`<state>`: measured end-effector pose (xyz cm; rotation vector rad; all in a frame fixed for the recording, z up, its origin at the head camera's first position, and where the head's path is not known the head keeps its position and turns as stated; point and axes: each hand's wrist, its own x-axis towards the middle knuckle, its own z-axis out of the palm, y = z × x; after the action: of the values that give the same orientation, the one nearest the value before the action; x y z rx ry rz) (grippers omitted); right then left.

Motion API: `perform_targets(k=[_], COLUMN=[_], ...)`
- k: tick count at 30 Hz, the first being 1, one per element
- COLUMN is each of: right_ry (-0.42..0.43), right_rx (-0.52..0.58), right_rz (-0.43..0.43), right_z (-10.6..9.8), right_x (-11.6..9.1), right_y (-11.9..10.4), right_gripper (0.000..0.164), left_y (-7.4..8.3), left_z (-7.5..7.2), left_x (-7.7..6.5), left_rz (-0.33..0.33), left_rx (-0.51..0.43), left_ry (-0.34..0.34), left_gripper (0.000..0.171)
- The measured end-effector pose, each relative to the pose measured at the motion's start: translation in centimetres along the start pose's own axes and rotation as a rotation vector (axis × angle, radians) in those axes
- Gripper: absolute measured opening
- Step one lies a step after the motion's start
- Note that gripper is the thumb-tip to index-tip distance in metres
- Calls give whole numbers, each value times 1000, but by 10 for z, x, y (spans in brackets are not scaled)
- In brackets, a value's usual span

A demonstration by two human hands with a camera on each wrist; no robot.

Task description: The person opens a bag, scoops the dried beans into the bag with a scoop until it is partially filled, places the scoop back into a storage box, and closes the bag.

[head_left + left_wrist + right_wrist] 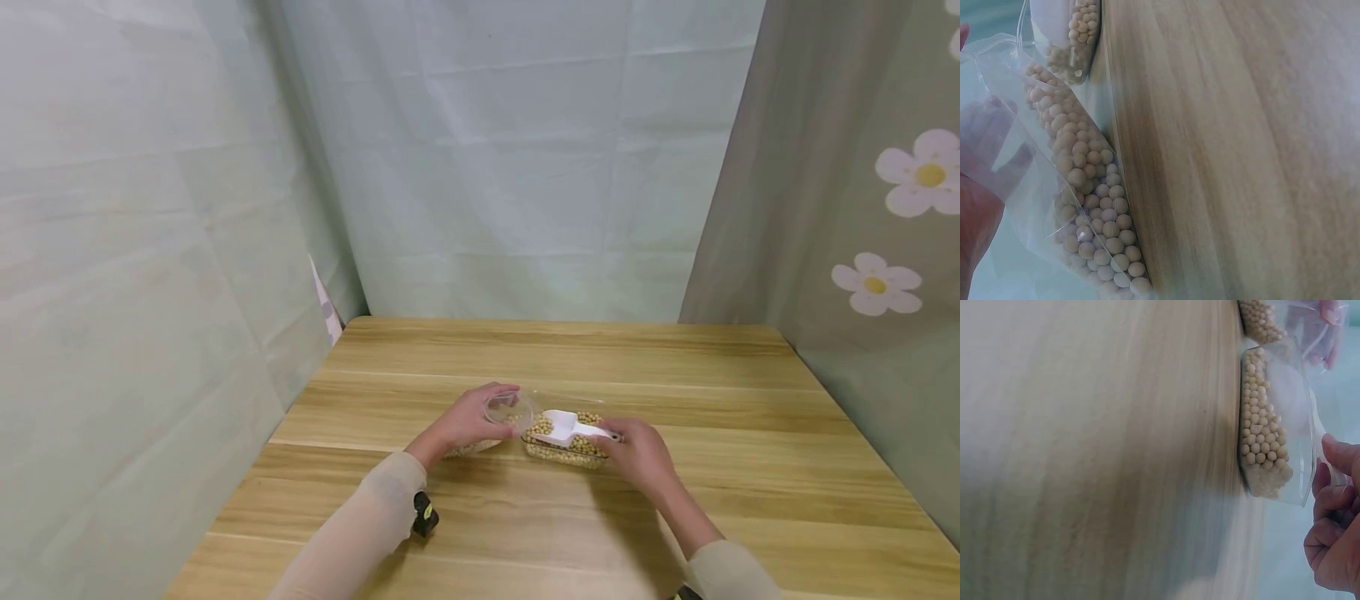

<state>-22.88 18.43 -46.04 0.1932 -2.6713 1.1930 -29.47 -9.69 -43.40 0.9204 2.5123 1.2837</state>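
My left hand [474,415] grips a clear plastic bag [1038,206] near its top, and the bag's mouth is spread wide toward the right. Round, pale yellow beans [1100,228] fill its lower part, which rests on the table. Just right of the bag stands a clear rectangular container [1300,481] partly filled with the same beans [1262,434]. With its fingers curled round the handle, my right hand [641,454] holds a white scoop [560,427]. The scoop's blade lies inside the container among the beans, pointing left toward the bag.
The wood-grain table [525,533] extends around the bag and container. Pale curtains [510,167] hang behind it and on the left; a grey curtain with flowers [806,183] hangs on the right. A small black device [424,514] is on the left wrist.
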Motion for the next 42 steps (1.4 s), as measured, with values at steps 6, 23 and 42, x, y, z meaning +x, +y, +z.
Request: perform_targets(k=[6,23,42], right_ry=[-15,2,-42], right_rx=[82,21,-103], right_rz=[49,87,-25], right_z=[-2,-33,-39], right_x=[-6,-9,9], right_y=[6,1,-51], right_gripper=[37,43,25], left_y=[21,-14,-14], left_z=[-5,2,7], left_x=[-8,2,8], left_rz=[9,-14,2], left_rx=[-22,15,9], left_ry=[-11,17,1], left_gripper=[66,71,69])
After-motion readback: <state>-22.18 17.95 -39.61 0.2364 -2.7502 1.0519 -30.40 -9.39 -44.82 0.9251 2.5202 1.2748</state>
